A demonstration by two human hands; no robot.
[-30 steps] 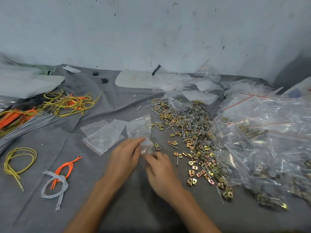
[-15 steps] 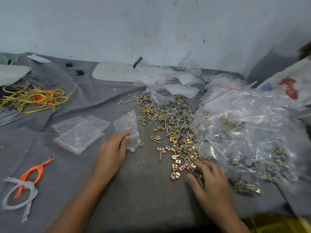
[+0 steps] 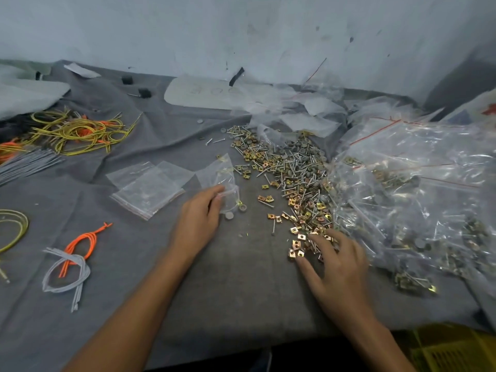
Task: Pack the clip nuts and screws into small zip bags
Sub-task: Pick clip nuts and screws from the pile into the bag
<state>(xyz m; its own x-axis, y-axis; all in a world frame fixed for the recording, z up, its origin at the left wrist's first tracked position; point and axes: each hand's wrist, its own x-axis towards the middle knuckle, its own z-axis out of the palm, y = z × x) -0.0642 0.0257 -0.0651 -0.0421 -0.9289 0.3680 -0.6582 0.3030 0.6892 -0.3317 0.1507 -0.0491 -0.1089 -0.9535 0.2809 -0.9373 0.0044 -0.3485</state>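
Two bare hands show, the left hand [image 3: 198, 218] and the right hand [image 3: 338, 267], each with slim fingers whose tips are blurred. Behind the wrists, the left forearm [image 3: 139, 304] and right forearm [image 3: 378, 342] are lean and uncovered back to the frame's lower edge.

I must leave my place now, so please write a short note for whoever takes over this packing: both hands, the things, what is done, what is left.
Left hand: holds the small clear plastic zip bag by its near edge.
Right hand: open, fingers spread on the gold square clip nuts at the near end of the loose pile with silver screws.
Done: a heap of filled clear bags lies on the right.
Left: fill and close the held bag; flat empty clear bags lie left of it.
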